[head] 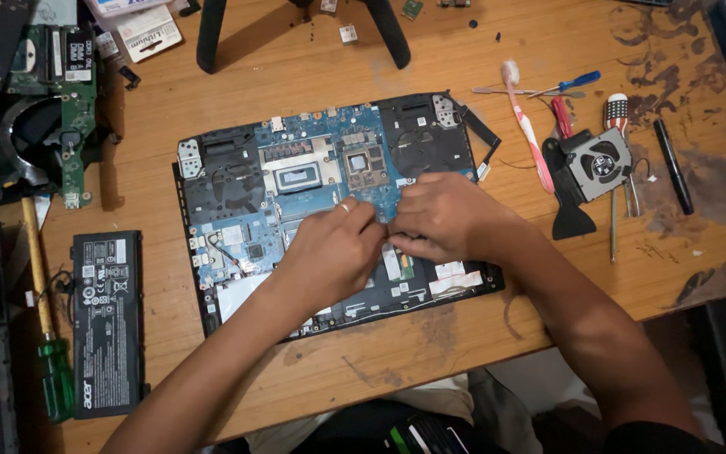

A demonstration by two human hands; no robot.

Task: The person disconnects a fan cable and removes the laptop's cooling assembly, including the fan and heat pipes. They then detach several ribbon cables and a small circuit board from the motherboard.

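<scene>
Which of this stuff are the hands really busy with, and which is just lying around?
In use: left hand, right hand, opened laptop, its blue motherboard.

Lying about: black battery, loose fan, pink toothbrush, green-handled screwdriver, black pen.

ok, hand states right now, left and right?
Left hand: fingers curled down on the blue circuit board of the opened black laptop; any grip cannot be told.
Right hand: fingertips pinched beside it; what they hold is hidden.
</scene>
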